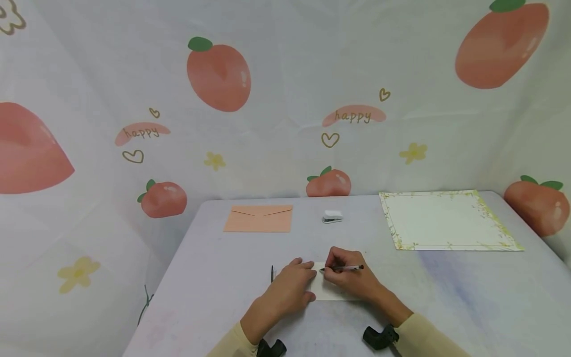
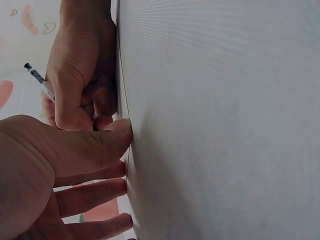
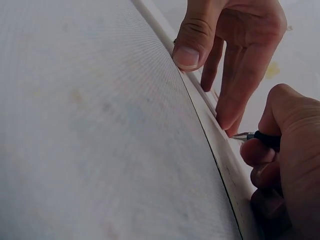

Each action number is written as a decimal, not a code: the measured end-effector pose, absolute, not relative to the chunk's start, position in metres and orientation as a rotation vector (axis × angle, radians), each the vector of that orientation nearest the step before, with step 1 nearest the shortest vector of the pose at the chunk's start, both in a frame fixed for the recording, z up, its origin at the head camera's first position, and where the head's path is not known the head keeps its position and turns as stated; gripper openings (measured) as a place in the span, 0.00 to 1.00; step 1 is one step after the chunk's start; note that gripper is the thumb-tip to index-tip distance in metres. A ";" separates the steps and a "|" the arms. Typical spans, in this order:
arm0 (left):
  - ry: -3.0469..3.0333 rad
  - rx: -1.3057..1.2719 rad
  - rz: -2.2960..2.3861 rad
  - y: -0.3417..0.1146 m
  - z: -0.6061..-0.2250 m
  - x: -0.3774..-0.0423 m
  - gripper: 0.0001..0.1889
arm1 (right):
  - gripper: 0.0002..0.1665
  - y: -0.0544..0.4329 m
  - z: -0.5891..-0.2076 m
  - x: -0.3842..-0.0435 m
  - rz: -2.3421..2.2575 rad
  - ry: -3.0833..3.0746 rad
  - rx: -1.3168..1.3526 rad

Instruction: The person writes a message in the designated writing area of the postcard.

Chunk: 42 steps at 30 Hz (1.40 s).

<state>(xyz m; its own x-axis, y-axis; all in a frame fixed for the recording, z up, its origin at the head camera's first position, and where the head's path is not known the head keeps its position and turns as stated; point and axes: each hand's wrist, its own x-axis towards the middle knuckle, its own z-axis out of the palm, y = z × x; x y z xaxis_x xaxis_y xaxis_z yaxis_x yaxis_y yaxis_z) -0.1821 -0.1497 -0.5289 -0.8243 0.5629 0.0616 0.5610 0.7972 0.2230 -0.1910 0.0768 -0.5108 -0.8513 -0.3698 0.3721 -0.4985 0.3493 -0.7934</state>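
Backdrop cloth point(image 1: 285, 74) read "happy" twice, at 10 and 12 o'clock from the pale paper point(image 1: 334, 293) on the counter point(image 1: 200, 297). Left hand point(image 1: 289, 286) rested on the paper's 9 o'clock side, fingers extended; right hand point(image 1: 357, 281) pinched a pen point(image 1: 350, 267), tip at the paper. Peach envelope point(image 1: 257, 222) at 10, white stapler point(image 1: 332, 216) at 12, floral-bordered sheet point(image 1: 446, 220) at 2.
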 end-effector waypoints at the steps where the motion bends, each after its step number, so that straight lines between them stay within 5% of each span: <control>1: 2.977 0.935 0.360 -0.150 -0.531 -0.182 0.29 | 0.19 0.077 -0.511 -0.191 1.520 -2.474 0.804; 42: 2.958 0.894 0.300 -0.144 -0.513 -0.174 0.28 | 0.16 0.077 -0.510 -0.190 1.509 -2.486 0.811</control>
<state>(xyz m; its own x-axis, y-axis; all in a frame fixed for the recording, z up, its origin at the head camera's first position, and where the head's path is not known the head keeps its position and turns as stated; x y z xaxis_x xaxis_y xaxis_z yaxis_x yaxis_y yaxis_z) -0.1742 -0.1441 -0.5126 -0.8336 0.5520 0.0209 0.5450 0.8156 0.1944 -0.1901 0.0769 -0.5101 -0.8487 -0.3801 0.3678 -0.5018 0.3586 -0.7872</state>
